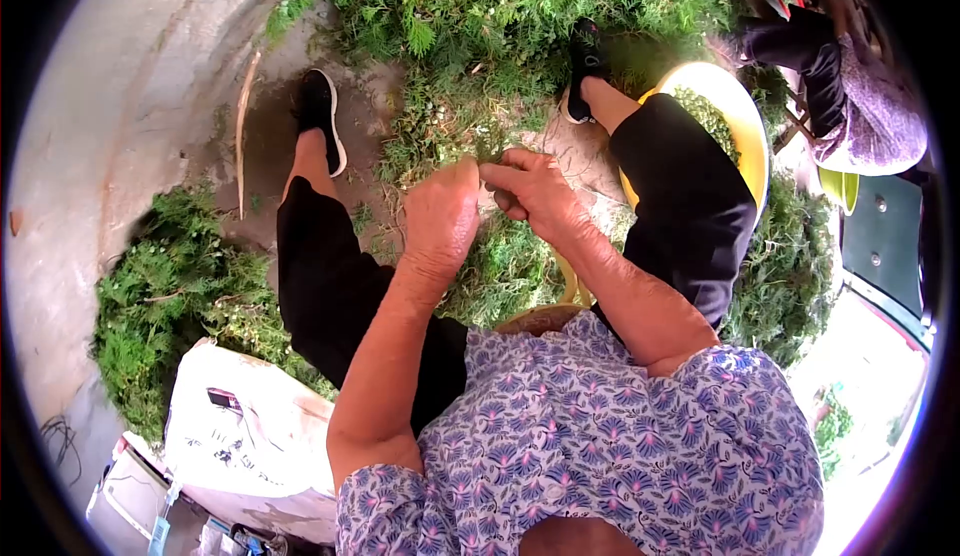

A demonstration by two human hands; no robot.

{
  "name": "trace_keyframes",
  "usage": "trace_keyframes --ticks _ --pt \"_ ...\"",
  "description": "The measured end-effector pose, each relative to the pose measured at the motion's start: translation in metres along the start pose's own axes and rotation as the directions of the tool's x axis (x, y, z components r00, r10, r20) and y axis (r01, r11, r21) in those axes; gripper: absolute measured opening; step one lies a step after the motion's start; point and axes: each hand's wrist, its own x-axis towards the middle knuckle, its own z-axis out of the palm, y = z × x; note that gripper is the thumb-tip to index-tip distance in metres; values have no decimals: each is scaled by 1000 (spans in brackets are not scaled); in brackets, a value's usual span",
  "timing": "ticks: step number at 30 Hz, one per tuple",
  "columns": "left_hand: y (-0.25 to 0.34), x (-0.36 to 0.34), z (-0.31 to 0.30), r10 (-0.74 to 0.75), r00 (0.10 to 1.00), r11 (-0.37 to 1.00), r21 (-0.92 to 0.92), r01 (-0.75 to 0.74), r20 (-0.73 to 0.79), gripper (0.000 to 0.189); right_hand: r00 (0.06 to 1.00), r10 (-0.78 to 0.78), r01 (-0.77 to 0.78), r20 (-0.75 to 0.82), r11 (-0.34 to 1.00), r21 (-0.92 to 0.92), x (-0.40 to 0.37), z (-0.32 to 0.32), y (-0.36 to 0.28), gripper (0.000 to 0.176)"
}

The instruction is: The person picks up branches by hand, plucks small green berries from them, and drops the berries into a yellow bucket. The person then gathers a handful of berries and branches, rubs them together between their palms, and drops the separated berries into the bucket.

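My left hand (440, 218) and my right hand (535, 191) meet in front of me, fingers closed together on a small green sprig (490, 156) pinched between them. Below the hands lies a heap of feathery green sprigs (505, 266) between my knees. My legs in black trousers stretch forward, with black shoes (320, 116) on the ground. A yellow basin (745, 126) holding picked greens stands just past my right knee.
More cut greenery is piled at the left (160, 296), far ahead (520, 6) and at the right (790, 266). A white sack (250, 426) lies at lower left. Another person in a purple patterned top (880, 106) sits at upper right. A concrete floor (100, 136) spreads left.
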Motion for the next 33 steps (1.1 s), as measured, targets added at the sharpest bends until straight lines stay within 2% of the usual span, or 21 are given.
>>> trace_keyframes --ticks 1,2,3,4,5,6,8,10,12,14,15,17,20,22,23,26,28,30,31,32,33 --pt "4 -7 2 29 990 999 -35 -34 -135 14 999 -22 24 23 997 -71 -14 0 -10 18" --pt "7 -14 2 33 989 999 -22 -36 -142 14 998 -45 51 47 989 -140 -25 0 -14 20" --pt "13 -20 -2 -248 968 826 -530 193 -34 10 996 -92 92 -8 996 -20 -32 -1 -13 26" --pt "19 -25 -7 -416 888 371 -854 364 198 9 995 -102 102 -3 995 -16 -37 -4 -10 26" --pt "22 -30 -15 -403 859 152 -903 402 314 18 994 -111 111 5 994 -2 -40 -8 -5 25" --pt "26 -35 -18 -398 866 161 -906 391 303 18 993 -120 120 11 993 10 -40 -13 0 25" --pt "32 -48 -15 -397 862 -8 -941 340 314 15 996 -85 82 20 991 105 -40 -24 11 28" --pt "36 -61 -10 -414 843 35 -919 392 343 16 989 -95 46 109 922 384 -50 -33 9 23" --pt "32 -73 4 -427 826 78 -895 438 367 16 986 -161 129 28 869 477 -61 -50 -9 16" --pt "20 -92 29 -281 901 716 -553 426 329 14 963 -267 245 -45 792 558 -71 -77 -34 18" --pt "25 -99 34 -271 905 722 -553 416 327 14 946 -301 312 -122 738 598 -84 -87 -49 21" --pt "39 -111 44 -48 933 989 -116 95 356 10 877 -346 480 -333 657 581 -103 -117 -71 28" --pt "41 -122 63 136 956 984 -149 -99 259 11 712 -286 693 -641 430 578 -108 -172 -89 43" --pt "42 -123 64 137 949 988 -110 -109 285 14 530 -570 838 -628 465 285 -121 -197 -81 51" --pt "41 -123 64 146 924 988 -91 -121 353 19 649 -426 760 -630 322 564 -114 -227 -82 49" --pt "44 -118 47 125 874 992 -33 -124 470 23 619 -352 785 -702 283 551 -101 -270 -76 66" --pt "45 -112 28 94 848 994 1 -111 522 21 588 -395 808 -706 322 493 -113 -251 -74 59" --pt "33 -98 4 76 882 997 -7 -82 466 18 538 -690 842 -484 411 350 -118 -236 -70 54" --pt "31 -87 -17 56 915 996 36 -76 399 19 433 -807 742 -402 572 -349 -99 -243 -65 50" --pt "31 -74 -39 39 943 995 79 -69 332 21 584 -575 806 -572 328 493 -115 -196 -75 34" --pt "28 -57 -57 -27 955 994 105 -5 296 22 638 -604 757 -478 374 536 -107 -180 -79 28"
